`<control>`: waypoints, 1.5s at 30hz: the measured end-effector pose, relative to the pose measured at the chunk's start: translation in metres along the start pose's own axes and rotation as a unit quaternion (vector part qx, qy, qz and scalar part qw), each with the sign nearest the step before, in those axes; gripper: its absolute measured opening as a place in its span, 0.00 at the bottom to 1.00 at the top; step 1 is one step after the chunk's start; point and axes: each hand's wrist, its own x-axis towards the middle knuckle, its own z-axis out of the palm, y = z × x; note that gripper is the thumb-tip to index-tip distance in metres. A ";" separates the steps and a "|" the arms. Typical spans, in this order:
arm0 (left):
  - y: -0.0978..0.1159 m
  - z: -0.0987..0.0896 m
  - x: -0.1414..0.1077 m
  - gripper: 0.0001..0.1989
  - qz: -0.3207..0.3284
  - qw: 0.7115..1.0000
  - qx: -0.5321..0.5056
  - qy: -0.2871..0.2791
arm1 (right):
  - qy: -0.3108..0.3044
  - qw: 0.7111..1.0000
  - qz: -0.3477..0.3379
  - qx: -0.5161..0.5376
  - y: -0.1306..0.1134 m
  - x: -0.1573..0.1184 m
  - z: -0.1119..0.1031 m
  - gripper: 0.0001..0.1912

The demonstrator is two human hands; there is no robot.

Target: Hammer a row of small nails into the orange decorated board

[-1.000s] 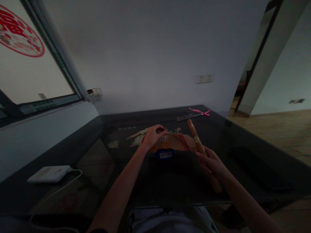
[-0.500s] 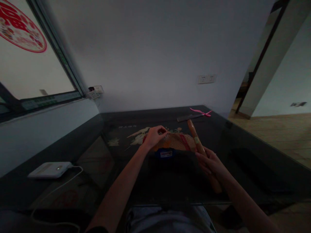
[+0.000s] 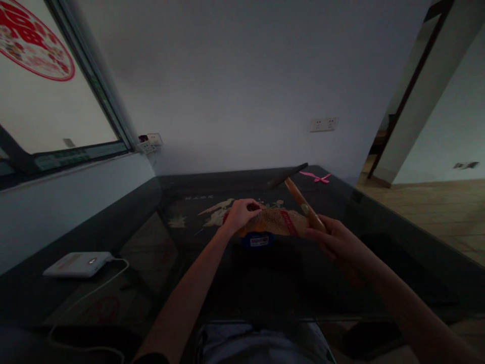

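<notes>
My right hand (image 3: 337, 240) grips the wooden handle of a hammer (image 3: 303, 203). Its long dark metal head is raised and tilted over the back of the table, the handle sloping from there down to my fist. My left hand (image 3: 244, 215) is pinched at the top of a tan, speckled strip (image 3: 273, 220) with a red band across it. What the fingertips hold is too small to make out. Under the strip sits a blue object with a white label (image 3: 258, 240). Some orange shows between them.
The black glossy table (image 3: 212, 283) has a printed flower pattern. At its back right lies a pink ribbon-like item (image 3: 318, 178). A white device (image 3: 79, 264) with a cable is on the left. A dark flat object (image 3: 409, 268) lies to the right.
The hammer head has lifted and tilted, its right end now higher. My right hand has shifted slightly up and to the right. The left hand keeps its pinch in place.
</notes>
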 end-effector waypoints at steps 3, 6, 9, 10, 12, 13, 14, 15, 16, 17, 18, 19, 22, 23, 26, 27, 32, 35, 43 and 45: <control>0.000 0.001 0.000 0.04 -0.014 1.000 -0.004 -0.005 | -0.035 0.996 -0.009 -0.082 -0.020 0.003 -0.017 0.15; -0.003 0.002 0.001 0.05 -0.027 1.000 -0.010 -0.002 | -0.047 0.987 -0.002 -0.156 -0.034 0.007 -0.024 0.13; -0.006 0.003 0.002 0.06 -0.032 0.999 -0.010 0.001 | -0.052 0.978 -0.011 -0.200 -0.039 0.012 -0.023 0.09; -0.006 0.003 0.002 0.06 -0.034 0.999 -0.007 -0.002 | -0.059 0.976 -0.015 -0.208 -0.040 0.014 -0.022 0.08; -0.005 0.002 0.003 0.06 -0.035 0.999 0.002 -0.007 | -0.074 0.971 -0.015 -0.226 -0.043 0.017 -0.024 0.07; -0.005 0.002 0.003 0.06 -0.034 0.999 0.004 -0.009 | -0.075 0.969 -0.014 -0.235 -0.046 0.018 -0.025 0.07; -0.005 0.002 0.003 0.05 -0.033 0.999 0.003 -0.011 | -0.070 0.967 -0.014 -0.243 -0.049 0.019 -0.027 0.08; -0.006 0.003 0.003 0.05 -0.033 0.999 -0.001 -0.011 | -0.062 0.966 -0.015 -0.250 -0.053 0.020 -0.029 0.08; -0.006 0.003 0.003 0.05 -0.033 0.999 -0.006 -0.010 | -0.054 0.966 -0.018 -0.253 -0.056 0.020 -0.031 0.09; -0.008 0.004 0.003 0.05 -0.034 0.999 -0.011 -0.009 | -0.048 0.966 -0.024 -0.253 -0.060 0.020 -0.033 0.09; -0.009 0.005 0.003 0.06 -0.033 0.999 -0.015 -0.008 | -0.047 0.966 -0.032 -0.252 -0.062 0.021 -0.034 0.09; -0.010 0.006 0.003 0.06 -0.033 0.999 -0.019 -0.007 | -0.048 0.965 -0.042 -0.254 -0.064 0.021 -0.035 0.08; -0.012 0.007 0.003 0.06 -0.038 0.999 -0.027 -0.013 | -0.069 0.952 -0.060 -0.292 -0.064 0.021 -0.034 0.06; -0.012 0.007 0.003 0.07 -0.041 0.999 -0.028 -0.014 | -0.080 0.947 -0.058 -0.306 -0.064 0.022 -0.033 0.06; -0.012 0.007 0.003 0.07 -0.040 0.999 -0.025 -0.016 | -0.084 0.944 -0.054 -0.316 -0.063 0.022 -0.033 0.04; -0.013 0.006 0.003 0.07 -0.036 0.999 -0.022 -0.016 | -0.076 0.946 -0.054 -0.310 -0.063 0.021 -0.033 0.05; -0.014 0.007 0.003 0.07 -0.039 0.999 -0.016 -0.016 | -0.079 0.959 -0.038 -0.269 -0.059 0.019 -0.033 0.06; -0.015 0.008 0.003 0.07 -0.047 0.998 -0.023 -0.018 | -0.105 0.951 -0.025 -0.291 -0.053 0.018 -0.033 0.05; -0.013 0.007 0.004 0.07 -0.034 0.999 0.015 -0.017 | -0.074 0.954 -0.021 -0.290 -0.058 0.016 -0.036 0.08; -0.012 0.006 0.004 0.08 -0.030 0.999 0.020 -0.021 | -0.090 0.948 -0.019 -0.305 -0.055 0.017 -0.034 0.08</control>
